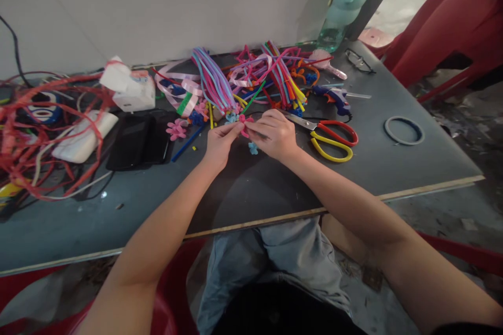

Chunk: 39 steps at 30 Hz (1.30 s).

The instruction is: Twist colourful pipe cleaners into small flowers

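Observation:
Between my two hands is a small bright pink pipe-cleaner flower (244,121). My left hand (220,141) pinches its left side with thumb and finger. On the other side my right hand (275,133) has its fingers closed on the same flower, and these fingers partly cover it. A light blue pipe-cleaner flower (253,148) lies on the table just below my hands; another light blue one sits right behind them. A pink flower (177,129) rests to the left. Scissors (334,138) with red and yellow handles lie right of my right hand, blades partly hidden.
Bundles of pipe cleaners (216,81) and ribbon lie behind my hands. A glue gun (334,98), tape roll (404,131) and green bottle (346,10) are to the right. Leftward are a black phone (129,141), white box (135,93) and tangled red strapping (23,152).

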Available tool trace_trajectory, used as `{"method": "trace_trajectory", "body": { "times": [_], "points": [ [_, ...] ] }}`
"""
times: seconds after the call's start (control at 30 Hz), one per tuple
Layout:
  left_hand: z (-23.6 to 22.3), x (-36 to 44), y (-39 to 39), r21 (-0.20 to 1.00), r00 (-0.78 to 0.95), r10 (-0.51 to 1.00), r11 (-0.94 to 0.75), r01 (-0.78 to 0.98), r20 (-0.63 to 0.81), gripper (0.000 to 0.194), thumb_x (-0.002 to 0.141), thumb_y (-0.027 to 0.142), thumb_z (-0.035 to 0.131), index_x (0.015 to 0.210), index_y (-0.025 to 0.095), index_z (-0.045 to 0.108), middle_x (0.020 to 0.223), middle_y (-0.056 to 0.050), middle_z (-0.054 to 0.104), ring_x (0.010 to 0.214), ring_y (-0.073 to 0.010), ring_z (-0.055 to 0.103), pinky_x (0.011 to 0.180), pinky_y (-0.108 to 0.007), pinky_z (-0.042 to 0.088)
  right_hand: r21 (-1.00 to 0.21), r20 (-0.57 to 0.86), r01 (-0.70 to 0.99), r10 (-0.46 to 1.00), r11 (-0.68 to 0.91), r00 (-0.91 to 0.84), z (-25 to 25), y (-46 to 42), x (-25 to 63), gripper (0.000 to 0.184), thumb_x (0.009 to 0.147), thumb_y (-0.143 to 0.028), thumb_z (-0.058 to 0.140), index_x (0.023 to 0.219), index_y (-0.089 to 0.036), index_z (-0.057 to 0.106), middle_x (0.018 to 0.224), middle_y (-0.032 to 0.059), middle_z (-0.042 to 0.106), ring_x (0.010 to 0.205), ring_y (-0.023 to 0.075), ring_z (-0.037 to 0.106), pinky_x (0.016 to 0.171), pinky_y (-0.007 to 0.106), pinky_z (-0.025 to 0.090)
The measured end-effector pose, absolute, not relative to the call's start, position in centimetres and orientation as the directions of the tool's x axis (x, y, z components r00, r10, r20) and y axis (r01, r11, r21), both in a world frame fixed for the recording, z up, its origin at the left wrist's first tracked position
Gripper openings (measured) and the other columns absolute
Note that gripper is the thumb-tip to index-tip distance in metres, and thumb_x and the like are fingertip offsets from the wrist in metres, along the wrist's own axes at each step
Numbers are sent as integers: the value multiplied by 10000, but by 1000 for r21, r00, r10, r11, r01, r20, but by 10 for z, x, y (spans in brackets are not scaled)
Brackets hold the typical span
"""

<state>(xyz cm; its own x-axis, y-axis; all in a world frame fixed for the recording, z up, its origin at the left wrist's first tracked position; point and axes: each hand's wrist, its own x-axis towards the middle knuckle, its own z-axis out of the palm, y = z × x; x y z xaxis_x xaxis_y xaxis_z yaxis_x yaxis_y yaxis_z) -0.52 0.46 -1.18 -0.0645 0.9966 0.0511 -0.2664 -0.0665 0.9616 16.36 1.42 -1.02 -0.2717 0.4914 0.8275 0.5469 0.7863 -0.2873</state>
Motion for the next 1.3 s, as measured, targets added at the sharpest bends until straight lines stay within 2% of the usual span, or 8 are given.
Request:
{"method": "trace_trajectory", "body": {
  "times": [0.07, 0.23, 0.33, 0.53, 0.63, 0.87, 1.1, 1.3],
  "points": [
    [-12, -6, 6, 960, -68, 996, -72, -269, 56, 393, 551, 529, 953, 761, 227, 815, 657, 20, 715, 584, -70, 558, 597, -223, 457, -333, 812, 511, 517, 792, -272, -6, 13, 163, 224, 981, -303, 614, 1016, -255, 830, 729, 30, 747, 820, 188, 650, 750, 338, 551],
    [-12, -7, 7, 972, -58, 988, -152, -179, 144, 464, 575, 601, 923, 804, 215, 805, 792, -20, 768, 697, -133, 653, 688, -274, 541, -686, 619, 388, 774, 616, -134, 1, 11, 162, 281, 935, -396, 685, 1128, -225, 796, 955, 52, 793, 895, 178, 690, 663, 279, 548],
    [-13, -10, 8, 972, -51, 971, -234, -20, 233, 496, 652, 645, 865, 859, 198, 805, 873, -58, 790, 786, -174, 695, 745, -304, 560, -793, 486, 345, 863, 502, -138, 2, 9, 161, 211, 906, -340, 711, 1025, -204, 820, 984, 56, 808, 827, 164, 722, 617, 256, 528],
    [-7, -20, 7, 856, -6, 902, -408, 318, 432, 504, 796, 693, 728, 834, 196, 801, 785, -51, 766, 654, -142, 611, 652, -285, 488, -735, 525, 377, 825, 563, -210, 8, 9, 165, 141, 906, -269, 701, 889, -217, 831, 911, 43, 816, 794, 165, 739, 697, 275, 537],
    [-3, -23, 10, 855, 57, 892, -446, 263, 448, 551, 746, 743, 742, 794, 196, 788, 794, -51, 745, 715, -148, 626, 669, -273, 484, -744, 516, 328, 813, 582, -272, 11, 12, 169, 189, 912, -345, 707, 870, -199, 821, 903, 60, 809, 790, 164, 722, 669, 272, 511],
    [3, -21, 12, 973, 142, 963, -232, -6, 231, 549, 634, 711, 845, 753, 183, 757, 704, -29, 678, 662, -140, 580, 632, -266, 465, -923, 361, 23, 885, 384, -294, 13, 16, 168, 513, 775, -664, 760, 823, -153, 777, 794, 57, 748, 697, 127, 631, 621, 250, 481],
    [0, -23, 14, 987, 198, 970, -152, 51, 139, 477, 568, 619, 922, 699, 186, 771, 673, -39, 721, 620, -149, 610, 623, -271, 477, -987, 162, -86, 801, 138, -576, 13, 26, 177, 565, 714, -691, 801, 775, -137, 712, 585, -35, 564, 463, 35, 379, 403, 195, 275],
    [-5, -22, 13, 961, 206, 955, -244, 129, 215, 534, 616, 712, 850, 735, 193, 798, 683, -46, 735, 615, -148, 613, 623, -271, 483, -994, 109, -66, 780, 86, -616, 6, 36, 181, 572, 701, -682, 819, 789, -126, 719, 573, -31, 564, 467, 41, 380, 390, 193, 275]
  ]
}}
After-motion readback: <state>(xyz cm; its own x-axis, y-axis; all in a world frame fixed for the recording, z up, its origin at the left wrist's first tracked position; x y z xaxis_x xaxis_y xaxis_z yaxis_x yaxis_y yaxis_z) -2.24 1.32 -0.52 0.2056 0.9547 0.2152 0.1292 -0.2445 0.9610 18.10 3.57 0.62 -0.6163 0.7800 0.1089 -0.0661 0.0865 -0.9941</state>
